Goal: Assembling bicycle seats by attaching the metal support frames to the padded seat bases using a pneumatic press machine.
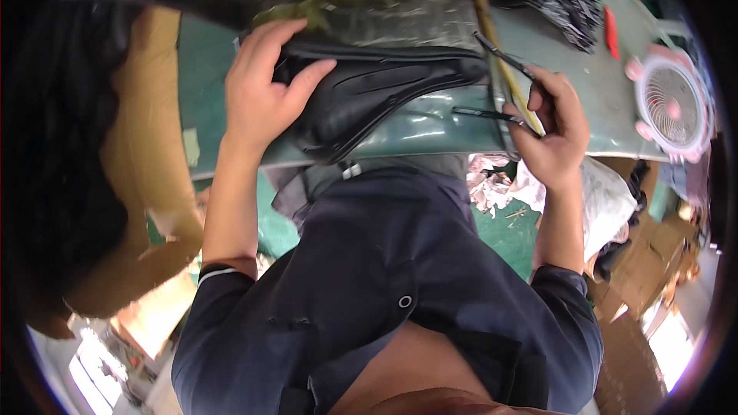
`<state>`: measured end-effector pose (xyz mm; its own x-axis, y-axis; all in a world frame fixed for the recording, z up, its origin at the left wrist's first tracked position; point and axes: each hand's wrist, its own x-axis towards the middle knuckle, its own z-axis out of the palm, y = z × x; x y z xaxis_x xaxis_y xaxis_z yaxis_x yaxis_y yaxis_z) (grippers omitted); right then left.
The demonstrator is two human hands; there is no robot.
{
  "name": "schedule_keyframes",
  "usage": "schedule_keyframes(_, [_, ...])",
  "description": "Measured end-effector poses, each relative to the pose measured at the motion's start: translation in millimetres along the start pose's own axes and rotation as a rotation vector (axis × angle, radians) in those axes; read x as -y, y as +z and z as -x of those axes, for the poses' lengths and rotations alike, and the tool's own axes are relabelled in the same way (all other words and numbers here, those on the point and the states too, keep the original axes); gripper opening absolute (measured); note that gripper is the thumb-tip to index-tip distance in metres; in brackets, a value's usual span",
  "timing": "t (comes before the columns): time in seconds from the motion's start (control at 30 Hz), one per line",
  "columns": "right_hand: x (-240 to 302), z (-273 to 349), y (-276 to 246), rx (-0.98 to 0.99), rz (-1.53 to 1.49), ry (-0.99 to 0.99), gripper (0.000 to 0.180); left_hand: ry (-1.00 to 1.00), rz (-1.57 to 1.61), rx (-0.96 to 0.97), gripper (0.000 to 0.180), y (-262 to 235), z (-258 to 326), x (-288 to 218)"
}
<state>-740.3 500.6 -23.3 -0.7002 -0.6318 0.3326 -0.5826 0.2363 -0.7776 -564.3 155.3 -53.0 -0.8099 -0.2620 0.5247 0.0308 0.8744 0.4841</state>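
The left hand is clasping the black saddle lying on the green tabletop; the right hand is pinching scissors. The saddle looks padded, slick; hold its wide rear.

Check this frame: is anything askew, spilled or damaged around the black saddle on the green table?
Nothing looks damaged. The black padded bicycle saddle overhangs the green table edge, steadied by the left hand; the right hand holds thin metal scissors open.
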Motion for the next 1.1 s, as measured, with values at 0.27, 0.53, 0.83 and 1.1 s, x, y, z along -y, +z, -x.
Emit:
schedule_keyframes(0.27, [41,-49,93,0.266,0.079,-0.531,0.076,-0.235,0.521,-0.363,0.028,40,34,10])
schedule_keyframes(0.53, [38,-57,105,0.263,0.153,-0.607,0.070,-0.272,0.527,-0.449,0.033,45,36,6])
schedule_keyframes(0.83, [39,-67,112,0.328,0.156,-0.736,0.062,-0.330,0.473,-0.409,0.041,44,37,2])
schedule_keyframes(1.1, [44,-73,114,0.296,0.177,-0.811,0.061,-0.292,0.471,-0.412,0.033,46,33,3])
